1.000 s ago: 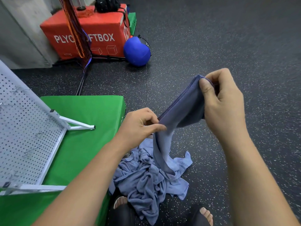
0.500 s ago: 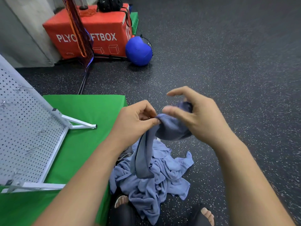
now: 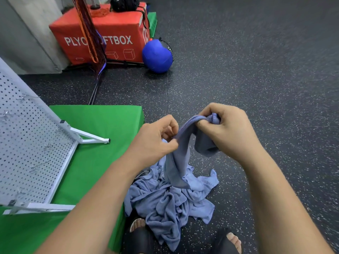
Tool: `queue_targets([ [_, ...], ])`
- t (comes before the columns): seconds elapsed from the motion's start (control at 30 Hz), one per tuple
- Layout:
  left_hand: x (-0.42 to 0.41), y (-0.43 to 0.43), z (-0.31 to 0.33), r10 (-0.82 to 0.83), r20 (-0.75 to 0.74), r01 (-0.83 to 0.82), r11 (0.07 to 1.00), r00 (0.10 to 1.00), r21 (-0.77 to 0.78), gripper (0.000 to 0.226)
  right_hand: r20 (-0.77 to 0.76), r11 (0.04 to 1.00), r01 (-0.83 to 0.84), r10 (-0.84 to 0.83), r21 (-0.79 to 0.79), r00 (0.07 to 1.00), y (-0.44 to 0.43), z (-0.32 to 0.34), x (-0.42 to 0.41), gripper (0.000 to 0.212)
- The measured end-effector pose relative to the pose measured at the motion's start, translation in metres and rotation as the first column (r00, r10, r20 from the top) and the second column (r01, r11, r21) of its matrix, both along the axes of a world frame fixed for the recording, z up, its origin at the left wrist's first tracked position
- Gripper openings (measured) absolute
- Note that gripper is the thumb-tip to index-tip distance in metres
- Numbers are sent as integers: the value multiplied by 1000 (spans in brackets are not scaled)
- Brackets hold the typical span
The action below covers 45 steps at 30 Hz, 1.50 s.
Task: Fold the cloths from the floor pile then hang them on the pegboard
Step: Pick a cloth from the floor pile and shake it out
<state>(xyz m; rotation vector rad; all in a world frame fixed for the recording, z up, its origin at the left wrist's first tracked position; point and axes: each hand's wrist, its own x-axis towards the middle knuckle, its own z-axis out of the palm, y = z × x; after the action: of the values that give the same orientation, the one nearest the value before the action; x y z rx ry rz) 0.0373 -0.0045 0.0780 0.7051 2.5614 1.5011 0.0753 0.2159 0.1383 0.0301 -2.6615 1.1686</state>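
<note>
Both hands' fingers [image 3: 170, 143] pinch blue cloth [image 3: 180, 153], L&R.

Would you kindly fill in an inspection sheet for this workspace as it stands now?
Surface: dark speckled floor; green mat at left.
Job's things: blue cloth held up, its end hanging over the floor pile; white pegboard tilted on the mat, no cloth seen on it.
Clutter: red soft box, black bag on it, blue ball.
Hands: left hand and right hand both grip the cloth.
Cables: striped cords hang before the box.
Surroundings: grey wall at left; sandalled feet below.
</note>
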Motion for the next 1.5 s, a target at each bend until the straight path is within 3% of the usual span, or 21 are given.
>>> queue_targets([
  [0.27, -15, -16, -14, 75, 58, -69, 993, 995, -99, 16, -182, 963, 233, -254, -133, 950, 21, 4, 0, 3],
  [0.5, -23, -33, -25, 64, 205, -31, 987, 977, -159, 16, -198, 929, 327, -358, -170, 913, 28, 4, -1, 1],
  [0.63, -26, -40, -26, 87, 207, -58, 988, 975, -143, 16, -138, 918, 369, -388, -147, 911, 33, 1, -3, 3],
  [0.77, -24, -31, -10, 140, 137, -141, 990, 981, -6, 12, 37, 957, 290, -291, 17, 956, 35, -3, -5, 25],
  [0.9, -15, -14, 9, 92, 115, -100, 992, 989, 72, 10, 202, 992, 15, -40, 124, 979, 14, -2, 0, 44],
  [1.03, -1, -1, 20, 19, 137, -33, 994, 990, 102, 10, 283, 961, -242, 197, 133, 939, -11, -13, 0, 62],
  [1.23, 6, -9, 23, -105, 207, 85, 991, 973, 104, 9, 317, 930, -368, 349, -2, 882, -15, -20, -3, 12],
  [1.5, 8, -8, 18, -125, 227, 139, 989, 966, -50, 16, 121, 980, -199, 196, 11, 973, -6, -9, 1, 12],
])
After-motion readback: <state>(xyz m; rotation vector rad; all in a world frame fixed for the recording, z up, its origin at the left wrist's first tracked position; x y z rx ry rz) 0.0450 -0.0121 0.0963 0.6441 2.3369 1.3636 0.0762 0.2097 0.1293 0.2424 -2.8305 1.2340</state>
